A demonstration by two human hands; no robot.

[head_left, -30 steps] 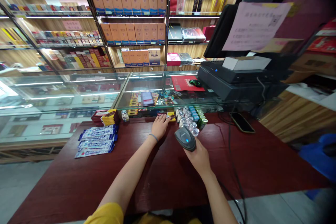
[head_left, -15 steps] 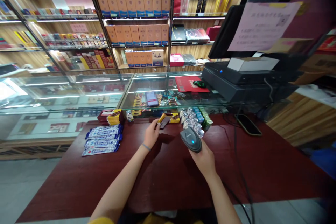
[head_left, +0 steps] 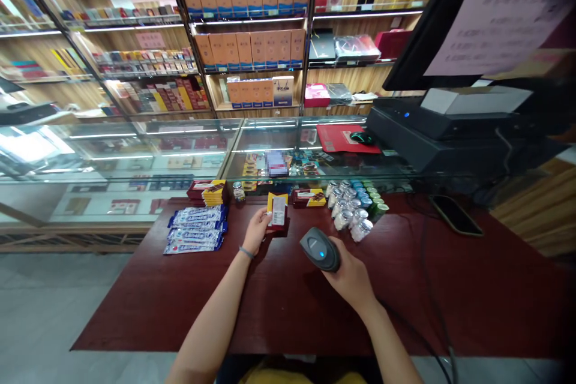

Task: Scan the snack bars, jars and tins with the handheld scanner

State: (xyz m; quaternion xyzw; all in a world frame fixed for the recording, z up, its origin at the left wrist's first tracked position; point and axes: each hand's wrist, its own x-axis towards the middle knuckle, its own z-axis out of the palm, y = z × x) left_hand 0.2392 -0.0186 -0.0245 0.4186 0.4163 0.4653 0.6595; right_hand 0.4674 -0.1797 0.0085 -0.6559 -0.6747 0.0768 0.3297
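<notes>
My left hand (head_left: 257, 229) grips a flat yellow and dark red chocolate box (head_left: 278, 211) by its left edge, with a barcode label facing up. In my right hand (head_left: 350, 270) is a dark grey barcode scanner (head_left: 320, 250), a blue light lit on top and its nose pointing left toward the box. Just behind the held box lies another chocolate box (head_left: 308, 197). To the left is a stack of the same boxes (head_left: 214, 193), with several blue and white packets (head_left: 197, 228) in front of it. Rows of small silver-lidded jars (head_left: 348, 207) stand behind the scanner.
A glass display counter (head_left: 180, 144) borders the far side of the dark red table (head_left: 279, 306). At right lie a phone (head_left: 456, 215) and a black cable (head_left: 425, 288). A monitor (head_left: 418, 36) and a red mat (head_left: 342, 138) with a mouse (head_left: 361, 138) sit on the counter.
My left hand has turned the chocolate box so its barcode label faces up. The scanner has shifted slightly left relative to the jars. The whole view has swung a little left and down.
</notes>
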